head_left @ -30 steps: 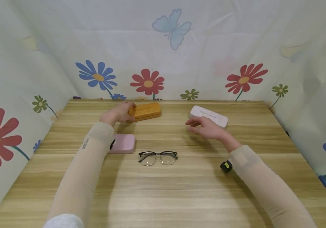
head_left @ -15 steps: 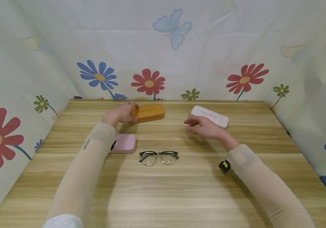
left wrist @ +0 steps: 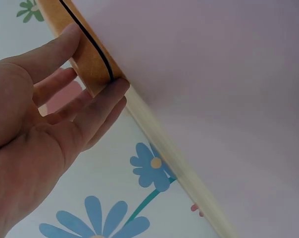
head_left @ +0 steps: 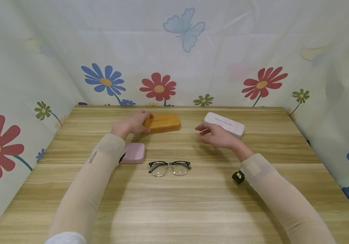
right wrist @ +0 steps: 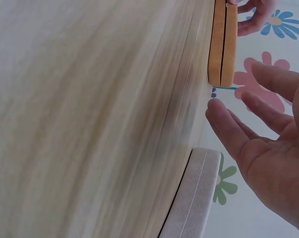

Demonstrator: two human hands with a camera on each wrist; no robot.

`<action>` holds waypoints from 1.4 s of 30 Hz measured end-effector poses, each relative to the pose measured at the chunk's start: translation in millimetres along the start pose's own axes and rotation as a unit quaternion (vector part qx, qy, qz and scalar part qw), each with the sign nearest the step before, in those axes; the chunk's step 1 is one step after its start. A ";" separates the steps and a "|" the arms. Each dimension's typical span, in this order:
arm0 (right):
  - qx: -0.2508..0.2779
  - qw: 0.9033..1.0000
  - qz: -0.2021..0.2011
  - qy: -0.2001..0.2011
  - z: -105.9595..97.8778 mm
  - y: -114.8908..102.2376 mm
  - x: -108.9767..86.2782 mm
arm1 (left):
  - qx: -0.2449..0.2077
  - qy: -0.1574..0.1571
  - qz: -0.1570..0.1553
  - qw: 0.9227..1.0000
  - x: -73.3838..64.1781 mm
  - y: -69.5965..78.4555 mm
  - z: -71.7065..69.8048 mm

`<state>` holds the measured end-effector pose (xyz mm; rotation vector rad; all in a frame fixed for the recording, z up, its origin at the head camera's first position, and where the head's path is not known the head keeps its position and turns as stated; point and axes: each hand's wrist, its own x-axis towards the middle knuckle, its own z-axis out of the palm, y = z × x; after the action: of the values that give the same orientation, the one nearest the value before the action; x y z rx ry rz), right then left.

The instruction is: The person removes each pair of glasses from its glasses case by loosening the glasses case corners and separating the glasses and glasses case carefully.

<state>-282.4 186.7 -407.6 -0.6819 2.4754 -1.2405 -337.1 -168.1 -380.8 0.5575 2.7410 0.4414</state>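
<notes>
My left hand (head_left: 134, 122) grips the left end of an orange glasses case (head_left: 164, 122), which lies closed near the table's back edge. In the left wrist view the thumb rests against the side of the orange case (left wrist: 94, 62), and other fingers touch its end. My right hand (head_left: 218, 136) hovers with loosely bent fingers just in front of a pale pinkish-white glasses case (head_left: 227, 124), partly covering it. From the right wrist view, that hand (right wrist: 273, 153) holds nothing, and a gap separates it from both cases.
Black-rimmed eyeglasses (head_left: 169, 168) lie at the middle of the wooden table (head_left: 174, 210). A pink case (head_left: 135, 153) lies beside my left forearm, partly hidden by it. A flower-printed curtain (head_left: 223, 67) surrounds the table's back and sides.
My left hand has slid the orange glasses case to the right and slightly nearer. My right hand has shifted slightly left. The eyeglasses and the other cases stay put.
</notes>
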 end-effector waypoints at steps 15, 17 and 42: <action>0.000 1.000 0.003 -0.001 3.7 -3.4 2.3 | -0.009 -0.002 0.017 1.000 -1.1 4.8 3.9; -0.001 1.000 0.004 -0.002 3.8 -4.6 2.5 | -0.011 -0.003 0.024 1.000 -2.1 6.5 3.9; -0.013 1.000 0.001 0.007 10.1 -8.0 7.8 | 0.001 -0.010 0.053 0.999 -4.4 33.0 16.9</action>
<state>-282.1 171.7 -407.4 -0.6802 2.5059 -1.2187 -316.5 -137.0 -383.4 0.7072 2.7022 0.4552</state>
